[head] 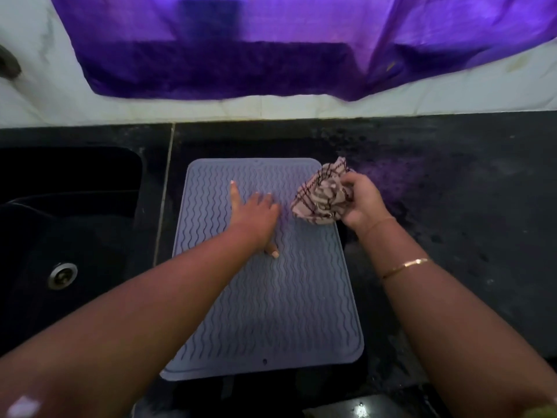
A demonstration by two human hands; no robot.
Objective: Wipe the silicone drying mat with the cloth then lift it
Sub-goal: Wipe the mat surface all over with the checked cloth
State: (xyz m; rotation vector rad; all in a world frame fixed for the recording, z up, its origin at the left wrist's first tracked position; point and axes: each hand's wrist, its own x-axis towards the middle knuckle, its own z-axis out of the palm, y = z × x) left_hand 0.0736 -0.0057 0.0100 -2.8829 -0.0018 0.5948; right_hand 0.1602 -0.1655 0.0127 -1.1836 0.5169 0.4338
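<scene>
A grey silicone drying mat with wavy ridges lies flat on the black counter, its long side running away from me. My left hand rests flat on the mat's upper middle, fingers spread, holding nothing. My right hand is at the mat's far right edge, closed around a bunched checked cloth, beige with dark stripes. The cloth touches the mat's upper right corner area.
A black sink with a metal drain lies to the left of the mat. The dark speckled counter stretches to the right. Behind it stands a white tiled wall with a purple cloth hanging over it.
</scene>
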